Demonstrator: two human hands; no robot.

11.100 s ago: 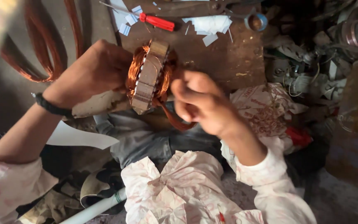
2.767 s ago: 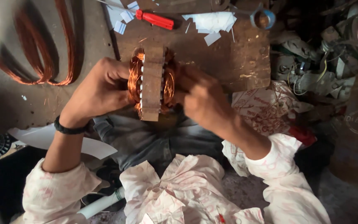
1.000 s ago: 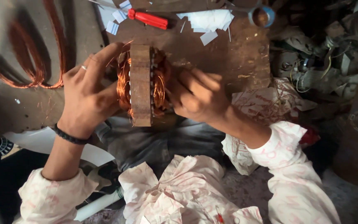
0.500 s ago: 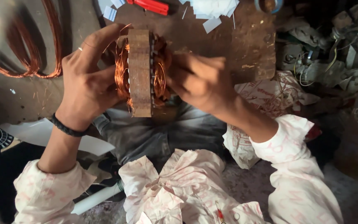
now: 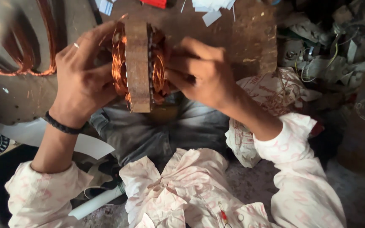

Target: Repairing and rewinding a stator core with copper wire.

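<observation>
I hold a motor stator (image 5: pixel 138 63) edge-on in front of me: a rusty brown laminated iron ring with bright copper windings (image 5: pixel 118 63) bulging out on both sides. My left hand (image 5: pixel 85 78) grips its left side, fingers spread over the copper coil; a dark braided band sits on that wrist. My right hand (image 5: pixel 199 71) presses against the right side, fingers curled into the windings there. The stator hovers over a worn wooden board (image 5: pixel 250 38).
Loose loops of copper wire (image 5: pixel 43 46) lie on the board at the left. White paper scraps (image 5: pixel 212 8) and a red tool handle (image 5: pixel 155 3) sit at the top edge. Motor parts and wires (image 5: pixel 317 55) are piled at the right. Crumpled printed paper (image 5: pixel 178 190) lies near my lap.
The stator has been turned from face-on to edge-on and brought nearer to the camera. Both hands stayed on it, and the view has shifted down so the red tool sits at the top edge.
</observation>
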